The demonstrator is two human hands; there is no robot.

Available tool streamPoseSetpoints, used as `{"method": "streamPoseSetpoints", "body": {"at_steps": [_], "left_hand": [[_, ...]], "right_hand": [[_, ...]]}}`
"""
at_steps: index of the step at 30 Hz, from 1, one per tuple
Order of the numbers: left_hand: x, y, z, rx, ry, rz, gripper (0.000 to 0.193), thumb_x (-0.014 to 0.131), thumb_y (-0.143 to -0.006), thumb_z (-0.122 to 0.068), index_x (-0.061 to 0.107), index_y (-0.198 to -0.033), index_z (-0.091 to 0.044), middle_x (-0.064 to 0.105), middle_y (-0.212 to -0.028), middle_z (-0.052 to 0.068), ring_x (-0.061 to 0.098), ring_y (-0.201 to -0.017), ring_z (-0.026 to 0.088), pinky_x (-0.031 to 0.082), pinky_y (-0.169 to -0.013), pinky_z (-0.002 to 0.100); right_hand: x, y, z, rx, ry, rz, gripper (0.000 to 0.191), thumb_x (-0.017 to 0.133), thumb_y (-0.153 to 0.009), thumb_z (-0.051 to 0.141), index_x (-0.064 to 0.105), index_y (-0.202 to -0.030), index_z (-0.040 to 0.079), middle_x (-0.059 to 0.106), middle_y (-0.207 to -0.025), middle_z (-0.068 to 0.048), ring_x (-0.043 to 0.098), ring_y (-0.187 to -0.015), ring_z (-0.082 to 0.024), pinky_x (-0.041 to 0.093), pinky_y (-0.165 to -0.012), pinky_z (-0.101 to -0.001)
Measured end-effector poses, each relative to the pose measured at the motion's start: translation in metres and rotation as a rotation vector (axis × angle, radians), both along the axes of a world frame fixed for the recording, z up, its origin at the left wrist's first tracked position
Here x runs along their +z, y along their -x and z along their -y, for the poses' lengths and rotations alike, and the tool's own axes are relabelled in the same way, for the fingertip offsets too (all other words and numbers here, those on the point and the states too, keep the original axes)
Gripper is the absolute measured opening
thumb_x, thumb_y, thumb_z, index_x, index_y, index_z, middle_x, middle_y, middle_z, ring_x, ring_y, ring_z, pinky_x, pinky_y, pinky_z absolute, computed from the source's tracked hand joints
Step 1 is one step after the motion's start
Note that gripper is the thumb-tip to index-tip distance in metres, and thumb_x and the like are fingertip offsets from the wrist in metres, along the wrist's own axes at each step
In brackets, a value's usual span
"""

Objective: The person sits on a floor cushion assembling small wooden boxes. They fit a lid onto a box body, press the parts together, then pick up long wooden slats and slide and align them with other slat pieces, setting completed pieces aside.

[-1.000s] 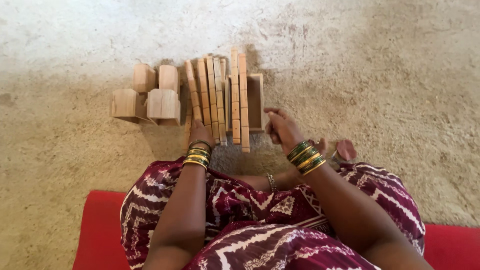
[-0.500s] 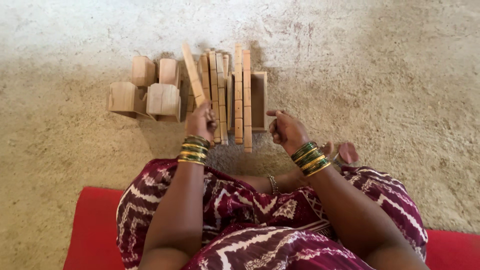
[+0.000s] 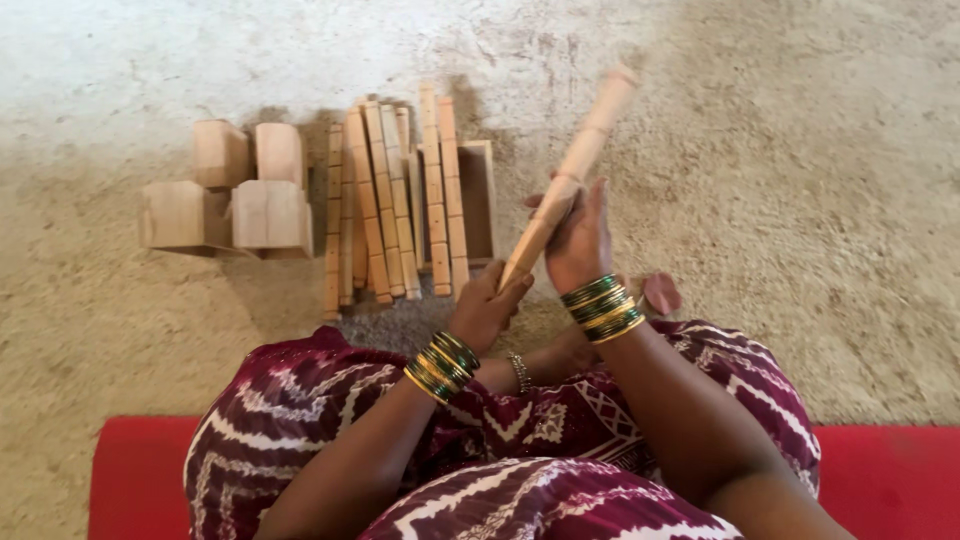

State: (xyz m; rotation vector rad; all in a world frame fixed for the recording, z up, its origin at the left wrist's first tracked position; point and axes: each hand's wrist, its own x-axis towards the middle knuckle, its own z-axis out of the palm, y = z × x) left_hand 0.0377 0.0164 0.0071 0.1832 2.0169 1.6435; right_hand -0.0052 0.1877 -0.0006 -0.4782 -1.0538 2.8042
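Note:
A long wooden stick (image 3: 578, 160) is lifted off the ground and slants up to the right. My left hand (image 3: 487, 308) grips its lower end. My right hand (image 3: 578, 238) is closed around its middle. Both wrists wear green and gold bangles. Just to the left, several more wooden sticks (image 3: 385, 200) lie side by side on the sandy ground, some resting across a shallow wooden box (image 3: 478, 195). Four-sided wooden blocks (image 3: 225, 190) sit in a cluster further left.
The ground (image 3: 800, 180) is rough sand and concrete. I sit on a red mat (image 3: 880, 470), with my maroon patterned skirt (image 3: 520, 440) over my knees. A foot (image 3: 660, 292) shows beside my right wrist.
My left hand picked one stick out of the row and swung it up to the right. My right hand came in and closed on it.

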Motion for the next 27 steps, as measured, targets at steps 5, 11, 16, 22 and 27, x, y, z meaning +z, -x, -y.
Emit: {"method": "streamPoseSetpoints", "body": {"at_steps": [5, 11, 16, 22, 27], "left_hand": [[-0.026, -0.016, -0.013, 0.003, -0.094, 0.181, 0.035, 0.049, -0.103, -0.04, 0.055, -0.12, -0.01, 0.056, -0.063, -0.003, 0.048, -0.046, 0.008, 0.04, -0.039, 0.026], [-0.048, -0.015, 0.003, -0.176, -0.503, 0.478, 0.05, 0.044, -0.117, -0.049, 0.048, -0.105, 0.0, 0.049, -0.06, -0.004, 0.039, -0.041, 0.007, 0.033, -0.034, 0.022], [-0.028, -0.009, 0.005, -0.314, -0.409, 0.307, 0.033, 0.052, -0.11, -0.036, 0.057, -0.115, -0.004, 0.062, -0.073, 0.0, 0.056, -0.055, 0.01, 0.051, -0.049, 0.028], [0.009, -0.021, -0.005, -0.118, 0.379, -0.36, 0.037, 0.061, -0.099, -0.036, 0.054, -0.118, -0.005, 0.064, -0.073, 0.007, 0.062, -0.055, 0.019, 0.054, -0.052, 0.039], [-0.004, -0.02, -0.003, -0.074, 0.119, -0.015, 0.031, 0.057, -0.102, -0.038, 0.057, -0.105, -0.007, 0.061, -0.064, 0.005, 0.055, -0.047, 0.014, 0.047, -0.044, 0.034]], "right_hand": [[-0.003, -0.013, 0.034, 0.035, -0.397, 0.343, 0.031, 0.064, -0.099, 0.028, 0.059, -0.121, 0.008, 0.062, -0.075, -0.001, 0.062, -0.064, -0.015, 0.056, -0.059, -0.0313], [0.011, -0.002, 0.013, 0.054, -0.174, 0.216, 0.02, 0.068, -0.1, 0.021, 0.055, -0.106, 0.007, 0.058, -0.067, 0.0, 0.059, -0.052, -0.015, 0.051, -0.046, -0.0312], [0.045, 0.024, -0.063, -0.169, -0.148, 0.187, 0.018, 0.068, -0.097, 0.021, 0.061, -0.105, 0.007, 0.059, -0.064, 0.001, 0.057, -0.051, -0.012, 0.054, -0.048, -0.0294], [0.032, 0.008, -0.018, -0.183, -0.342, 0.357, 0.02, 0.066, -0.096, 0.027, 0.058, -0.098, 0.008, 0.058, -0.062, -0.001, 0.059, -0.049, -0.016, 0.054, -0.047, -0.0327], [0.017, -0.002, 0.02, 0.025, -0.273, 0.325, 0.02, 0.067, -0.096, 0.025, 0.058, -0.095, 0.007, 0.058, -0.063, -0.002, 0.059, -0.049, -0.016, 0.055, -0.048, -0.0341]]}}
